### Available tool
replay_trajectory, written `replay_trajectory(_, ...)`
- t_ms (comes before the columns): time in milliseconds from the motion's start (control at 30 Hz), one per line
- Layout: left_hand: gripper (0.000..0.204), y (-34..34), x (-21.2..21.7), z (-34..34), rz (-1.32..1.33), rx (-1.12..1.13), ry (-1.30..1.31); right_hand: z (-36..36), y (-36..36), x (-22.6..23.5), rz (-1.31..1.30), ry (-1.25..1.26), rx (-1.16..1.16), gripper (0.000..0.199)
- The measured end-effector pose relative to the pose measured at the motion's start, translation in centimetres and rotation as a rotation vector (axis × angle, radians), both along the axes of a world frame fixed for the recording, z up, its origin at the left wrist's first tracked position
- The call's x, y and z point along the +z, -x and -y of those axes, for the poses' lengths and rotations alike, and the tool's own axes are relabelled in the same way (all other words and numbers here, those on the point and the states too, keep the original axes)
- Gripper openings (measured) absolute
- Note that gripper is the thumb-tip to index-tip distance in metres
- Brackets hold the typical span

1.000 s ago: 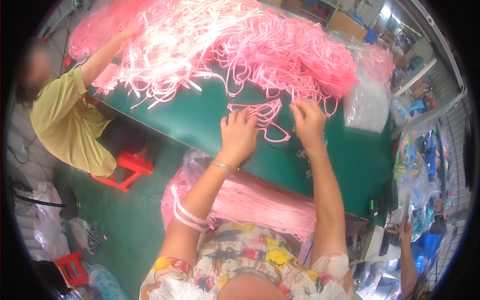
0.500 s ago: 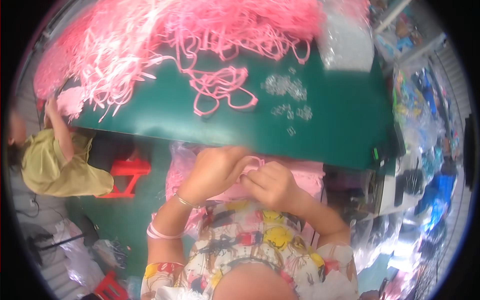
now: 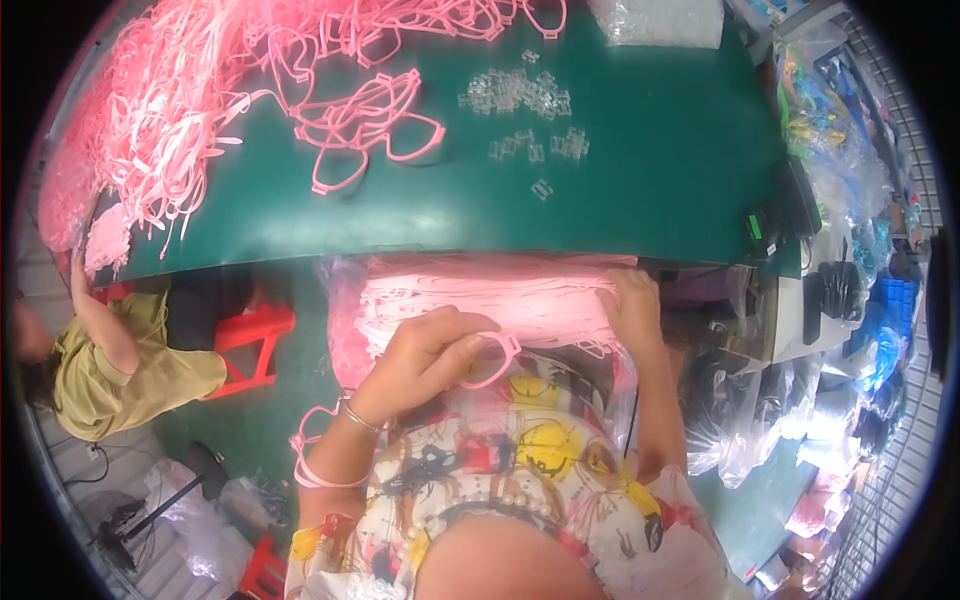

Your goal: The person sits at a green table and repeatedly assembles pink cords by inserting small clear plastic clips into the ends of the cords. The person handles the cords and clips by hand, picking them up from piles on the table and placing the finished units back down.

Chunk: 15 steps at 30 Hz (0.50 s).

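My left hand (image 3: 425, 358) is closed on a pink strap loop (image 3: 508, 350), pinching it between thumb and fingers in front of my chest. A small slider sits on the loop's right side. My right hand (image 3: 637, 310) has its fingers curled at the right end of a thick bundle of thin pink straps (image 3: 490, 300), which lies below the table's near edge. Its fingertips are partly hidden among the straps. Another pink loop (image 3: 325, 480) hangs round my left forearm. Several finished-looking pink loops (image 3: 370, 125) lie tangled on the green table (image 3: 640, 190).
Small clear plastic buckles (image 3: 515, 92) lie scattered mid-table. A large heap of pink straps (image 3: 165, 130) covers the far left. A white block-shaped package (image 3: 660, 22) stands at the back. To the left sits a person in an olive top (image 3: 130, 350), near a red stool (image 3: 255, 345).
My hands have parted: the right has moved from beside the left to the bundle's right end. The left still holds the loop, now plainly visible. The whole view has shifted.
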<state>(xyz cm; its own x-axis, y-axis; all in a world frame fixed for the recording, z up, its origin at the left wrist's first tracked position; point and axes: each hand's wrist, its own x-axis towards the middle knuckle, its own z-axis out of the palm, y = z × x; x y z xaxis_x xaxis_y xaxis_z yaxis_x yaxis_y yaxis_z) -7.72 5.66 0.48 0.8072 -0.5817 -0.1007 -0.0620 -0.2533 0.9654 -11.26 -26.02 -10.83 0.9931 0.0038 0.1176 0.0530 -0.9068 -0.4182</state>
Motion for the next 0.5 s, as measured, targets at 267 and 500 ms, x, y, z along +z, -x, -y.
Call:
replay_trajectory(267, 0.014, 0.6, -1.4, 2.8, 0.178, -0.185, -0.032, 1.4, -0.4, -2.6, -0.04, -0.005, -0.043, 0.016)
replay_trajectory(500, 0.015, 0.5, -1.5, 3.5, 0.228, -0.211, -0.125, 0.9, -0.6, 1.4, -0.088, -0.184, 0.015, 0.017)
